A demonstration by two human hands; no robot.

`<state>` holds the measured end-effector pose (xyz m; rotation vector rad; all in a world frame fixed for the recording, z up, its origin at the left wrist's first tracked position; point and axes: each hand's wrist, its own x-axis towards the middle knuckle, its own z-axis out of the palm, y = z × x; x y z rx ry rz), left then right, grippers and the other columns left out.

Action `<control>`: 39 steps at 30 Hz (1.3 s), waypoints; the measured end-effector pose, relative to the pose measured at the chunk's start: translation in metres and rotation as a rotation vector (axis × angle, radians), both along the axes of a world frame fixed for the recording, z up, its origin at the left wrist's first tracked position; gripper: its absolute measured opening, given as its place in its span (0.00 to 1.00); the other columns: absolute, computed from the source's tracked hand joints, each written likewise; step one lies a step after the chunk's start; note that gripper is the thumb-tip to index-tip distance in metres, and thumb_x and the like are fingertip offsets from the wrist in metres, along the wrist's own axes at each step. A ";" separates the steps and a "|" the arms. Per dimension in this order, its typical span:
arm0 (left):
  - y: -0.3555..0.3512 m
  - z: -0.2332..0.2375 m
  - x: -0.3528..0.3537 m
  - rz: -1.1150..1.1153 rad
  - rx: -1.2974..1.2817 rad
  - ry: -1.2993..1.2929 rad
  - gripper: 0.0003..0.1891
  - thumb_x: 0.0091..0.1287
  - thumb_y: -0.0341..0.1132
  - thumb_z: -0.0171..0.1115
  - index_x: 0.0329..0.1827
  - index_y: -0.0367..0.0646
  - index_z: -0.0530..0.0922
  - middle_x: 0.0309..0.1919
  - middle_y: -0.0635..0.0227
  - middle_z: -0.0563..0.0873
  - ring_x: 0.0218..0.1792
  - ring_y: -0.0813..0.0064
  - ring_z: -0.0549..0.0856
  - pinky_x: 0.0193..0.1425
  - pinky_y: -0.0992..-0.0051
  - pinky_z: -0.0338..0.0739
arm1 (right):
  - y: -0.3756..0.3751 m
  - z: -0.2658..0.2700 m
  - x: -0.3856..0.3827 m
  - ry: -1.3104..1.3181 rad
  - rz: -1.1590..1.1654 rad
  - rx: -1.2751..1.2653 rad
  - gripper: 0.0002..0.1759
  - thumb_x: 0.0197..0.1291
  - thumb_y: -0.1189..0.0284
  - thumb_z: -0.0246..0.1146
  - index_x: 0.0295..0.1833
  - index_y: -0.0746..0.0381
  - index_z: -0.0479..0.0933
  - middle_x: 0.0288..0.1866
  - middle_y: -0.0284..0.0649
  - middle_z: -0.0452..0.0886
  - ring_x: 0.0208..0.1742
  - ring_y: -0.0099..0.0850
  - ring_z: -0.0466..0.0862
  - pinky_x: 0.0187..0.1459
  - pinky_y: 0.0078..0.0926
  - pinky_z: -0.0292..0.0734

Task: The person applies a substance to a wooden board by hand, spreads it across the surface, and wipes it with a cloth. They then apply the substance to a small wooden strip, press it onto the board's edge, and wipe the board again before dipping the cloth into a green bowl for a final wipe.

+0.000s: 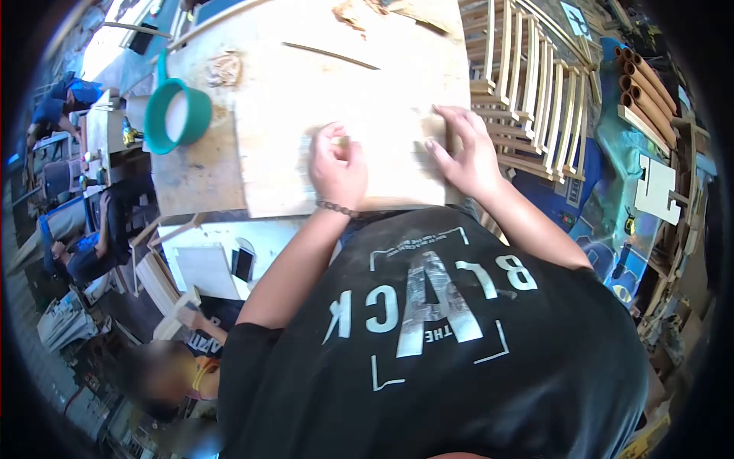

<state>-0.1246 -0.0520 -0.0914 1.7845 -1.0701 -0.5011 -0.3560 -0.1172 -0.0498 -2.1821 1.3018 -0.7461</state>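
A pale wooden board (306, 99) lies under both of my hands. My left hand (337, 164) is over its near part, fingers curled with a gap between thumb and fingertips; whether something small sits there is too blurred to tell. To its right, my right hand (466, 153) hovers at the board's right edge, thumb and fingers apart, with nothing seen between them. A thin dark strip (330, 55) lies farther up the board. At the left stands a green dipper (200, 115) with whitish contents, beside a crumpled piece (225, 69).
Slatted wooden frames (527, 92) are stacked at the right, with brown tubes (646, 92) beyond them. Co-workers sit or bend at the far left, and another person (172, 375) is at the lower left. A white panel (202, 271) stands near the table's left front.
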 end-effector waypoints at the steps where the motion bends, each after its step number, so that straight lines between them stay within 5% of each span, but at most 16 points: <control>1: 0.003 0.006 0.007 0.000 -0.023 0.061 0.21 0.69 0.28 0.71 0.65 0.40 0.80 0.51 0.65 0.89 0.32 0.75 0.84 0.41 0.73 0.81 | 0.012 0.004 0.007 0.028 -0.019 0.008 0.32 0.61 0.66 0.76 0.72 0.60 0.79 0.65 0.52 0.82 0.68 0.51 0.80 0.71 0.45 0.76; 5: 0.016 0.032 0.058 0.017 -0.105 0.476 0.28 0.73 0.20 0.63 0.77 0.36 0.69 0.61 0.60 0.85 0.43 0.80 0.85 0.48 0.78 0.81 | 0.048 0.017 0.038 -0.010 -0.041 0.067 0.32 0.62 0.67 0.75 0.72 0.59 0.80 0.65 0.51 0.82 0.69 0.50 0.80 0.71 0.46 0.76; 14: 0.073 -0.016 0.204 0.188 -0.060 0.191 0.24 0.77 0.30 0.67 0.74 0.38 0.74 0.56 0.64 0.86 0.40 0.83 0.82 0.45 0.79 0.78 | 0.061 0.007 0.059 0.186 -0.240 -0.125 0.33 0.61 0.67 0.77 0.73 0.57 0.79 0.70 0.54 0.77 0.70 0.51 0.79 0.72 0.45 0.76; 18: 0.072 -0.023 0.199 0.094 -0.081 0.182 0.24 0.77 0.34 0.68 0.74 0.38 0.75 0.55 0.64 0.86 0.39 0.81 0.81 0.44 0.78 0.77 | 0.049 -0.002 0.054 0.189 -0.496 0.076 0.50 0.58 0.57 0.82 0.82 0.62 0.67 0.74 0.54 0.74 0.72 0.48 0.79 0.71 0.44 0.79; 19: 0.071 -0.025 0.200 0.093 -0.062 0.165 0.25 0.77 0.35 0.68 0.74 0.38 0.74 0.58 0.62 0.87 0.41 0.80 0.82 0.45 0.78 0.78 | 0.045 0.004 0.056 0.190 -0.543 0.226 0.61 0.55 0.54 0.85 0.86 0.64 0.59 0.76 0.54 0.75 0.71 0.47 0.81 0.71 0.44 0.80; 23: 0.067 -0.015 0.198 0.062 0.018 0.154 0.25 0.79 0.37 0.66 0.74 0.37 0.74 0.64 0.59 0.87 0.47 0.76 0.86 0.53 0.74 0.82 | 0.030 0.005 0.052 0.176 -0.533 0.408 0.70 0.52 0.54 0.87 0.90 0.63 0.49 0.77 0.56 0.76 0.73 0.47 0.82 0.72 0.43 0.80; 29: 0.063 -0.023 0.203 -0.071 0.060 0.157 0.24 0.81 0.37 0.63 0.75 0.34 0.76 0.65 0.53 0.88 0.58 0.71 0.88 0.63 0.70 0.83 | 0.010 0.013 0.046 0.339 -0.475 0.467 0.71 0.52 0.51 0.86 0.92 0.55 0.46 0.70 0.52 0.83 0.65 0.46 0.87 0.68 0.40 0.81; 39: 0.065 -0.010 0.202 -0.127 0.148 0.101 0.25 0.84 0.38 0.60 0.76 0.30 0.76 0.69 0.52 0.86 0.67 0.68 0.86 0.72 0.70 0.78 | -0.013 0.004 0.044 0.556 -0.449 0.296 0.68 0.58 0.46 0.82 0.91 0.63 0.49 0.52 0.51 0.90 0.53 0.43 0.91 0.59 0.37 0.87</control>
